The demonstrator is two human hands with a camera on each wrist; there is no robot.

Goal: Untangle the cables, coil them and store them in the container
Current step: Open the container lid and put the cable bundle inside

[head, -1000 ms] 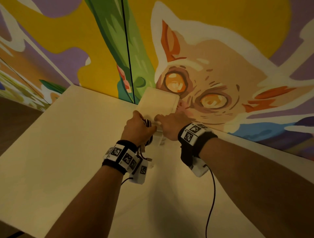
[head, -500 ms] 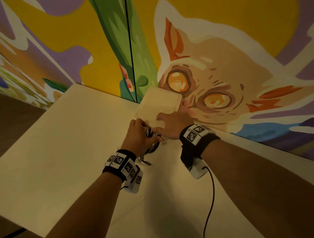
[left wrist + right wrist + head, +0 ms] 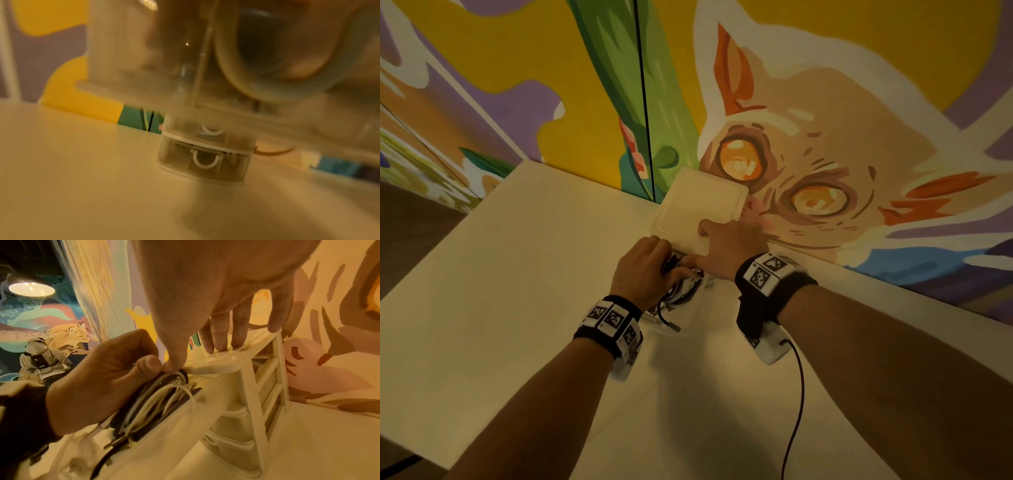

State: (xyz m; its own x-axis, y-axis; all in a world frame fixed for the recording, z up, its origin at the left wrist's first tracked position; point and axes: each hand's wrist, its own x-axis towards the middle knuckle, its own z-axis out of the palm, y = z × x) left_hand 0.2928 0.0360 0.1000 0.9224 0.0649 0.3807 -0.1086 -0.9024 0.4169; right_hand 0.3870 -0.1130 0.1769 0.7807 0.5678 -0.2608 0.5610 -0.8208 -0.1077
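Observation:
A white plastic drawer unit [image 3: 698, 205] stands on the table against the painted wall. Its top drawer [image 3: 697, 313] is pulled out toward me. My left hand [image 3: 654, 270] grips a coiled bundle of black and white cables [image 3: 681, 291] that sits partly inside this drawer. In the right wrist view the cables [image 3: 156, 402] loop out from under the left hand [image 3: 107, 378], with a plug end hanging low. My right hand [image 3: 719, 240] lies on the unit's top with straight fingers [image 3: 220, 337], its thumb touching the bundle. The left wrist view shows only the blurred unit [image 3: 205, 160].
A thin black cord [image 3: 796, 394] runs from my right wrist device down across the cream table [image 3: 517, 308]. The mural wall closes off the back. The table's left edge drops to a dark floor. A person [image 3: 41, 356] sits far off.
The top drawer has come out toward me and the cable bundle has sunk into it with my left hand. My right hand has slid further onto the unit's top.

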